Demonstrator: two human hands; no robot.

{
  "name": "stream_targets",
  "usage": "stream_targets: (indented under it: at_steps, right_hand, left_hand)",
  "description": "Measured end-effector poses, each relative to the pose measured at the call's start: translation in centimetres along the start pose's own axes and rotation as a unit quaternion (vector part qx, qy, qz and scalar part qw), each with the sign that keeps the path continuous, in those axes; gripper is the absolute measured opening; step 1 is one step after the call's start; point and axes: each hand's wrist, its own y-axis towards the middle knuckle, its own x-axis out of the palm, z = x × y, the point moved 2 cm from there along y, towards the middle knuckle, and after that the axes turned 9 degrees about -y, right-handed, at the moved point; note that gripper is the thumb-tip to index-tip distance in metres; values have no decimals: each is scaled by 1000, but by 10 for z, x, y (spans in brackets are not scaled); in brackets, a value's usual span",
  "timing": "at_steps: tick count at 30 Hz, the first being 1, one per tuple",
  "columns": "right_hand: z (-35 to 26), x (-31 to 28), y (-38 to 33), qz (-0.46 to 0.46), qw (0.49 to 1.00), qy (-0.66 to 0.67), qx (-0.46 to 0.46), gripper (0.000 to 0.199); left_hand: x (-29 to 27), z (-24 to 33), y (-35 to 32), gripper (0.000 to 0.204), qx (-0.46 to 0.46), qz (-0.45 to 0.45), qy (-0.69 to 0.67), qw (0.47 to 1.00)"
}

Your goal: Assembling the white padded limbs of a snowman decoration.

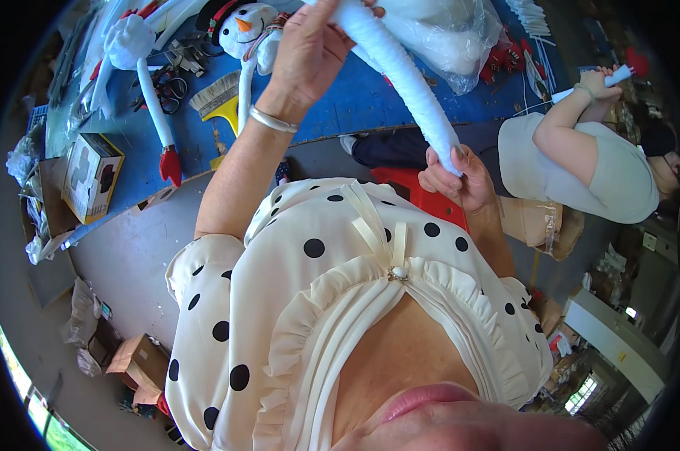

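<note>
A long white fluffy tube (404, 79) slants across the upper middle, held at both ends above the near edge of the blue table (340, 105). My left hand (308, 56), with a bangle on its wrist, is closed on the upper part, which partly leaves the picture. The fingers of my right hand (468, 184) pinch the lower end. Left of my left hand lies a snowman figure (251, 45) with a black hat and orange nose. A yellow-handled brush (223, 109) is near my left forearm.
A white plush piece (129, 43), scissors (173, 86) and a cardboard box (92, 179) are on the table's left. Right of the tube lies a clear bag of white stuffing (456, 41). At far right, a person holds a white tube with a red end (638, 62). A red stool (408, 184) stands below.
</note>
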Motion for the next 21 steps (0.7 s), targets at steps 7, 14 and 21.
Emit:
stream_targets:
  at_steps: [7,14,21]
  right_hand:
    - [0,-2,1,-41,998,37,-11,36]
    - [4,-5,2,-83,990,111,-16,38]
    - [0,-4,3,-102,982,157,-19,41]
  left_hand:
    - [13,-23,-14,28,-27,-40,99,994]
    - [20,-40,-16,28,-39,-68,115,990]
    - [21,-57,-15,33,-65,-98,180,977]
